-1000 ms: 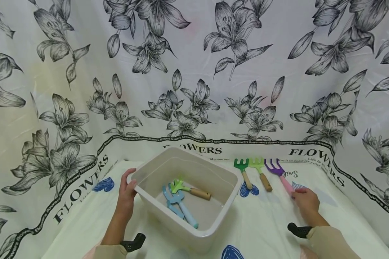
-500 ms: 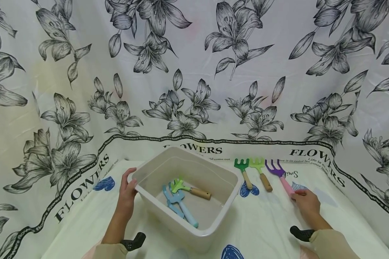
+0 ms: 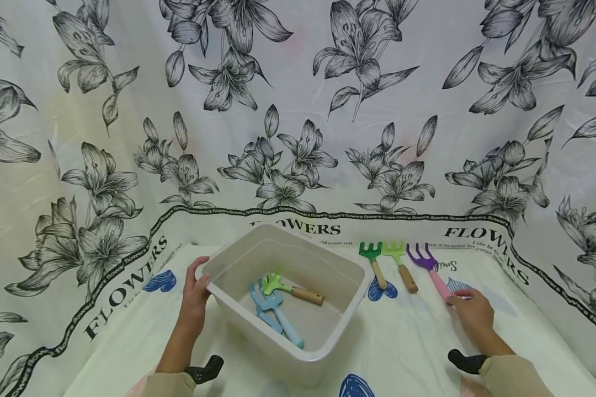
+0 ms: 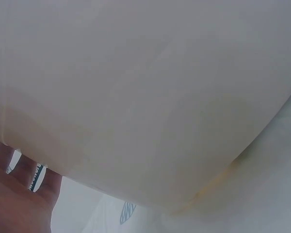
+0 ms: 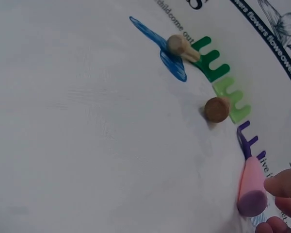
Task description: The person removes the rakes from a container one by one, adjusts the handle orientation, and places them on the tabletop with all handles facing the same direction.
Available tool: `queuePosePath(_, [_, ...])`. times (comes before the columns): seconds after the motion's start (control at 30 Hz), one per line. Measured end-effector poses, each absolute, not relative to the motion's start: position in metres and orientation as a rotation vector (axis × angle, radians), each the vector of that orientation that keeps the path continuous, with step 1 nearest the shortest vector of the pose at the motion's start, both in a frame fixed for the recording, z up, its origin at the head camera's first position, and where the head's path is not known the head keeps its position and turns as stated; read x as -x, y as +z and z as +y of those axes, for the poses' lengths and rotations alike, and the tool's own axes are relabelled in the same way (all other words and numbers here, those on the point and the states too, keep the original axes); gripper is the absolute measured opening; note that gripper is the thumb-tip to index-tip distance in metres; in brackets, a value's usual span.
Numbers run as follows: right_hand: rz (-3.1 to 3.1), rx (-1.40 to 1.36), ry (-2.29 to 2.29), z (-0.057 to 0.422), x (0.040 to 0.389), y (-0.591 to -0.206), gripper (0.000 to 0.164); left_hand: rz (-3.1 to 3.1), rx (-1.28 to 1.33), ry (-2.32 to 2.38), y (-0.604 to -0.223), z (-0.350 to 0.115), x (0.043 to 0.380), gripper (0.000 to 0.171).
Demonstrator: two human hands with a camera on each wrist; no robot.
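Observation:
My left hand grips the left corner of a pale grey plastic bin, thumb at the rim. In the left wrist view, fingers show below the bin's wall. Inside the bin lie a light green hand rake with a wooden handle, a light blue hand fork and another light blue piece partly under it. My right hand is at the handle end of a purple hand rake with a pink handle, lying on the cloth. In the right wrist view its fingertips are beside that handle, not around it.
Left of the purple rake lie a dark green hand rake and a light green hand rake, both wooden-handled. A white cloth with blue hearts covers the table. A flower-printed curtain rises behind and at the sides.
My right wrist and forearm have shifted slightly right, while the fingertips stay at the pink handle's end. The left hand, bin and rakes look unmoved.

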State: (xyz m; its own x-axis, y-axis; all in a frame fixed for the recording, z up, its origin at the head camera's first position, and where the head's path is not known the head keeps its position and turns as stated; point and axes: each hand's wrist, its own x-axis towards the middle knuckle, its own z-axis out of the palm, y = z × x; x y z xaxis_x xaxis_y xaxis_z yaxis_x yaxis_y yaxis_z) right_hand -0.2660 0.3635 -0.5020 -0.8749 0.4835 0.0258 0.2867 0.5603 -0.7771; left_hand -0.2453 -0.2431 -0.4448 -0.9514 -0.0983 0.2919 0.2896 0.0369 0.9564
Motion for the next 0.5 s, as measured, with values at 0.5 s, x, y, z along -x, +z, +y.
queuePosePath(0.5, [-2.545,0.576,1.144,0.36,0.267,-0.48,0.033,-2.047,0.19,-1.988,-0.444,-0.242,0.244,0.045])
